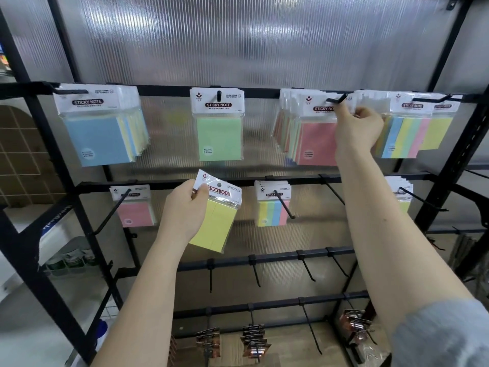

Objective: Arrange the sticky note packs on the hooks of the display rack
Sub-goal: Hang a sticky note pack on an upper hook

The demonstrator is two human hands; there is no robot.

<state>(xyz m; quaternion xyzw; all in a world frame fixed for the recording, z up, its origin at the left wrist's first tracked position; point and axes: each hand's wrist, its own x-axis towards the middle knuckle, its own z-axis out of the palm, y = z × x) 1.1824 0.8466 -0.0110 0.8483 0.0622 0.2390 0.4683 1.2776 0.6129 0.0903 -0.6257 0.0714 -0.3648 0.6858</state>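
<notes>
left hand (pixel 186 207) pinches yellow plastic-wrapped sticky note pack (pixel 215 213) by its header, centre frame | right hand (pixel 357 128) grips pink pack (pixel 317 133) at upper-right black hook (pixel 337 99) | risk: hole misses hook tip, pack drops

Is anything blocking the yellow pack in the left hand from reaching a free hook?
Nothing visible. The left hand holds the yellow pack in front of the rack; the bare hook to its right has open space before it.

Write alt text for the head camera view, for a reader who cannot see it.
A person's left hand holds a yellow sticky note pack before a black display rack, while the right hand grips a pink pack on a top-row hook. More packs hang along two rows; lower hooks are mostly bare.
</notes>
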